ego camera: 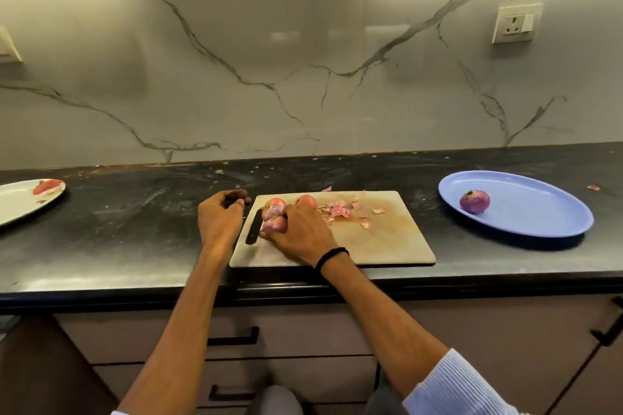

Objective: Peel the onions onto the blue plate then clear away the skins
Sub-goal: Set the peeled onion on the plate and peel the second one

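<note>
Right hand: grips onions on centre cutting board.
Left hand: fingers curled; hold unclear.
Blue plate, right: peeled onion.

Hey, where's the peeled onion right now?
In the head view the peeled onion lies on the blue plate at the right of the counter, well right of the cutting board, where the right hand holds an unpeeled onion.

Blue plate, purple onion, black counter.
</note>
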Tool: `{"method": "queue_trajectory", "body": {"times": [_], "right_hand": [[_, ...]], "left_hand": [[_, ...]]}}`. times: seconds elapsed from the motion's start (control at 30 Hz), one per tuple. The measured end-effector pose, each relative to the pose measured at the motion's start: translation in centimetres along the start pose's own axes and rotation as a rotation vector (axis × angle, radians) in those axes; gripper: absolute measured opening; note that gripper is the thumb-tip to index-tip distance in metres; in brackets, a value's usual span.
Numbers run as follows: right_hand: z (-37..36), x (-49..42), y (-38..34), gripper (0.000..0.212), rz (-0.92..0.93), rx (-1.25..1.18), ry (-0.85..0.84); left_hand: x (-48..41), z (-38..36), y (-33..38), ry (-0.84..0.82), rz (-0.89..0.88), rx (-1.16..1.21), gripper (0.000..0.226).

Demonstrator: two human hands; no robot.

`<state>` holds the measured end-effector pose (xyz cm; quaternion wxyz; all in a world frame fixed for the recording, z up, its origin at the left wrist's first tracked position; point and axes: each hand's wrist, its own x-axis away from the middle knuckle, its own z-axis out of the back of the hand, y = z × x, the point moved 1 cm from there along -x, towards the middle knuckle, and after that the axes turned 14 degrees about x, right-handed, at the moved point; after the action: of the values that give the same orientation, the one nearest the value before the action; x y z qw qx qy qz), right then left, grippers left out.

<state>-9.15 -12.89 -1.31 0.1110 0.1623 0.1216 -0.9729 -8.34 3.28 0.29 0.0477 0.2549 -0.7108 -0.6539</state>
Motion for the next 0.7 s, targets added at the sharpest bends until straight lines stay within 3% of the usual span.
{"method": "queue_trajectory", "body": {"times": [0.17,0.37,0.5,0.7], "right_hand": [[0.8,0.5,2.1,0.051,-0.030,-0.202,0.129],[3.6,0.7,8.5,0.056,-0.133,-0.600,0.292],[5.2,0.7,11.5,0.059,-0.160,-0.815,0.261],[6.4,-1.5,13.2,0.049,-0.110,-0.860,0.230]], "left_hand": [[1.3,-1.5,0.0,-0.020,-0.095,0.005,0.023],[3.4,-6.9,1.1,-0.255,-0.253,-0.045,0.021],[3.7,-11.2,1.4,-0.462,-0.215,-0.038,0.026],[2.2,-15.0,1.8,-0.678,-0.070,0.027,0.038]]}}
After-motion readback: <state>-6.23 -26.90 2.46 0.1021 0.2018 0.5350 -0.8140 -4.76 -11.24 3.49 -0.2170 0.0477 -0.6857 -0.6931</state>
